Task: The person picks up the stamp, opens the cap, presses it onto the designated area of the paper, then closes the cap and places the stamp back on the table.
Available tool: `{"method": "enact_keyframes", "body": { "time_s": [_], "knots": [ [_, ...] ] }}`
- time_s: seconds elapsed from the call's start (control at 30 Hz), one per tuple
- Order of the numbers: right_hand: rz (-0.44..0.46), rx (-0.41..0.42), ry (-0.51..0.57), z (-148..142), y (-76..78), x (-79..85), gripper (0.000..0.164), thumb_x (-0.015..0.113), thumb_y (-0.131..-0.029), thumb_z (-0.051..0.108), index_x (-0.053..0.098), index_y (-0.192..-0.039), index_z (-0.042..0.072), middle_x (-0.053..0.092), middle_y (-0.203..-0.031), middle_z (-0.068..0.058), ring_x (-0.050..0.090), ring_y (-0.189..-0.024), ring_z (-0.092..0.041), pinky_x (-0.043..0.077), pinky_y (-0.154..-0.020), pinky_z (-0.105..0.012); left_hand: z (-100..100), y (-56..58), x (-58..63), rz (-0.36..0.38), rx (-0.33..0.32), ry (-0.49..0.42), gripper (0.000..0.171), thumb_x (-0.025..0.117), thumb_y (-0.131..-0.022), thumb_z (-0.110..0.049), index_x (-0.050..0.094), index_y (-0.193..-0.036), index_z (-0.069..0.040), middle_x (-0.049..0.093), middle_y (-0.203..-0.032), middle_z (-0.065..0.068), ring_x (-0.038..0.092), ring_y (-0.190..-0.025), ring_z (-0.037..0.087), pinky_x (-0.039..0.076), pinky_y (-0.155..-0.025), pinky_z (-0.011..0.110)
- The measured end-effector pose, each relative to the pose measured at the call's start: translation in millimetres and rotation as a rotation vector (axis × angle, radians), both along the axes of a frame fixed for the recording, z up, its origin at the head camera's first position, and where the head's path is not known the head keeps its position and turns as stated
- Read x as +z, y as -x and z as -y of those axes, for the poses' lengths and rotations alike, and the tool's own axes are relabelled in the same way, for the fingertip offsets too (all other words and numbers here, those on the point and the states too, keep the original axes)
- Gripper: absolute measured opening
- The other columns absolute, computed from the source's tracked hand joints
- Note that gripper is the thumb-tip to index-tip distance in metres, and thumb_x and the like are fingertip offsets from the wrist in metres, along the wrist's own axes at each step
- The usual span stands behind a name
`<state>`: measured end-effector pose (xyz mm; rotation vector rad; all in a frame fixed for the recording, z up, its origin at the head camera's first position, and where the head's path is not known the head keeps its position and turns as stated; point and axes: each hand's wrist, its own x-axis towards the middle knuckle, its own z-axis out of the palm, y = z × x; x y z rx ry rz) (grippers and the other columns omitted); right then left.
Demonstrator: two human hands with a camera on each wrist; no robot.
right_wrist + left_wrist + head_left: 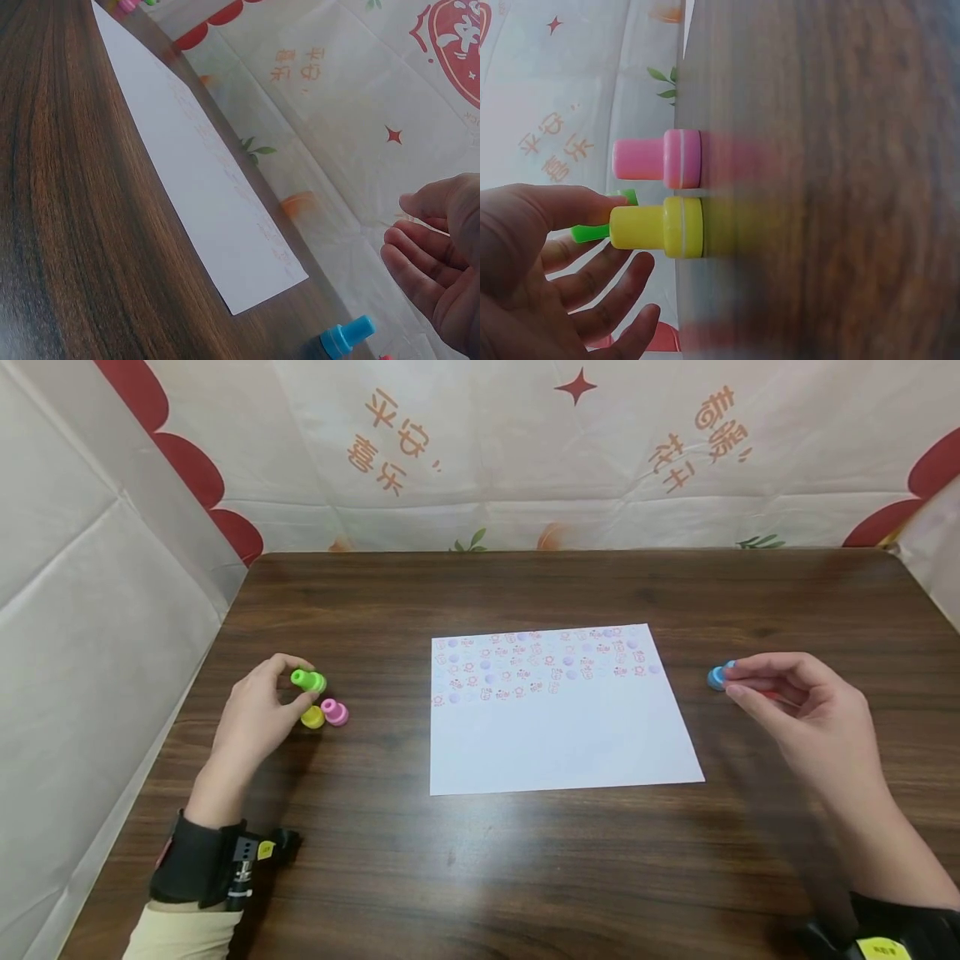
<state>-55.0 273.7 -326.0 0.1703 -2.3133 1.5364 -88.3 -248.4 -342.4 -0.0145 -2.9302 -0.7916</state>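
Observation:
My left hand (258, 706) pinches a green toy stamp (309, 681) between thumb and index finger. The stamp is tilted and raised off the table, partly behind the yellow one in the left wrist view. Just below that hand, a yellow stamp (656, 228) and a pink stamp (660, 159) stand upright side by side. At the right, my right hand (817, 714) hovers with loosely bent fingers and nothing between them. Under its fingertips in the head view is a blue stamp (346, 337), standing on the table apart from the hand. A bit of red (772, 695) shows below the fingers.
A white sheet of paper (555, 743) lies mid-table between the hands, its far half covered in small red and purple stamped marks. The dark wooden table (465, 877) ends at a pale printed cloth (510, 452) behind.

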Motion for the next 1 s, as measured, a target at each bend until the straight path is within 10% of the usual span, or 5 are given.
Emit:
{"method": "enact_keyframes", "body": {
  "time_s": [0.3, 1.0],
  "knots": [
    [-0.016, 0.009, 0.016, -4, -0.3, -3.1, 0.031, 0.066, -0.078, -0.018, 0.06, -0.108, -0.014, 0.075, -0.091, 0.006, 0.068, -0.079, -0.005, 0.053, -0.068, -0.005, -5, 6.7, -0.2, 0.081, 0.013, 0.079, 0.033, 0.065, -0.091, -0.022, 0.058, -0.119, -0.006, 0.06, -0.116, 0.025, 0.057, -0.089, 0.038, 0.045, -0.061, 0.047],
    [0.012, -0.082, -0.095, -13, -1.9, -3.1, 0.031, 0.068, -0.08, -0.012, 0.062, -0.11, -0.01, 0.072, -0.091, 0.012, 0.067, -0.078, -0.001, 0.052, -0.067, -0.004, -10, 10.3, 1.9, 0.152, -0.025, 0.049, 0.031, 0.064, -0.09, -0.013, 0.059, -0.118, -0.003, 0.065, -0.112, 0.026, 0.059, -0.102, 0.04, 0.047, -0.075, 0.053]
  ]
}}
